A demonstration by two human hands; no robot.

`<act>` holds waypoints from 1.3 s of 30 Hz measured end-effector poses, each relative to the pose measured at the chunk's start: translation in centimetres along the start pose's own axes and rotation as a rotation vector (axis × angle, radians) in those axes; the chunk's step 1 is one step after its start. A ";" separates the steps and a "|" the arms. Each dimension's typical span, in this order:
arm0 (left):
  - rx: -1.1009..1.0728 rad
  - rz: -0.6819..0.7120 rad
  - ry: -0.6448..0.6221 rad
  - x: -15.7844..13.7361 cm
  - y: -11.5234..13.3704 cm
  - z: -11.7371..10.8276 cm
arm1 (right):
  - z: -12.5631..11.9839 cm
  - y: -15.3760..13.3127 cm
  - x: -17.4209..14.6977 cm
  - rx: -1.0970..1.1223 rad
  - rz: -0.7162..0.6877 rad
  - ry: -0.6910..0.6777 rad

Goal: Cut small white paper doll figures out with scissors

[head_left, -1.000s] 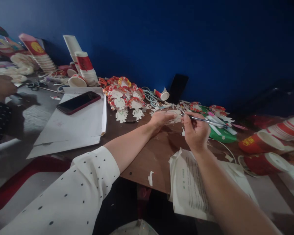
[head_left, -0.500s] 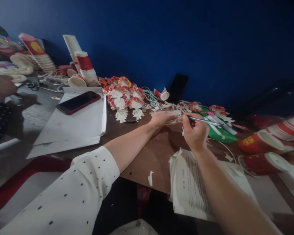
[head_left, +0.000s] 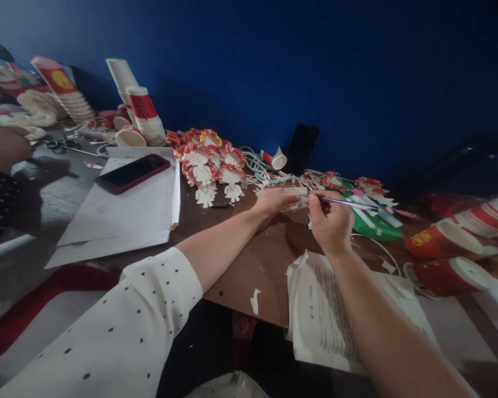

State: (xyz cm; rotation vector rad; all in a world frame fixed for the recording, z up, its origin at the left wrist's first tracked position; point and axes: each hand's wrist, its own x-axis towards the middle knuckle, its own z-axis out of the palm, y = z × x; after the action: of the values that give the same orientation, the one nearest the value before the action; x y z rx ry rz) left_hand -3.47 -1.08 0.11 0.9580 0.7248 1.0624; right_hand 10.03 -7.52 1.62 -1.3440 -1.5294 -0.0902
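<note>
My left hand (head_left: 276,200) is closed on a small piece of white paper (head_left: 297,191) above the brown table (head_left: 240,260). A slim pen (head_left: 344,203) is pinched in my right hand (head_left: 331,218), its tip at the paper's right edge. Both hands are almost touching. Left of them lie several paper-doll cutouts (head_left: 202,172) with red and white curled trim. Just behind the hands are white paper scraps (head_left: 269,179). To the right, a green sheet (head_left: 375,228) bears white markers and more cutouts.
A phone (head_left: 133,173) rests on a white board (head_left: 120,221) at left. Stacked paper cups (head_left: 147,116) stand behind it. Another phone (head_left: 302,148) leans on the blue wall. Red cups (head_left: 442,240) lie at right. Another person's hand (head_left: 4,148) is at far left.
Almost nothing differs. My right hand and the pen have shifted very slightly at the paper, and my left hand keeps its place.
</note>
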 end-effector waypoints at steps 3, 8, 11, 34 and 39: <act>0.026 0.009 -0.003 -0.1 -0.1 -0.1 | 0.0 0.0 0.1 -0.034 -0.006 0.001; 0.033 0.021 -0.001 0.0 -0.3 -0.2 | -0.1 0.0 0.2 -0.068 -0.015 0.003; 0.042 0.012 -0.010 0.2 -0.4 -0.3 | -0.1 -0.1 0.2 -0.095 -0.017 0.012; 0.057 -0.036 0.007 -0.1 0.0 -0.1 | -0.2 -0.2 0.2 -0.147 -0.022 0.037; 0.056 -0.037 0.011 -0.3 0.1 -0.1 | -0.2 -0.1 0.2 -0.145 -0.021 0.033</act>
State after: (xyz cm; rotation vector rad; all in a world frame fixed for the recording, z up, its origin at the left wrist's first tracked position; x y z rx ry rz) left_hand -3.66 -1.35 0.15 0.9842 0.7822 1.0203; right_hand 10.10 -7.52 1.95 -1.4331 -1.5333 -0.2396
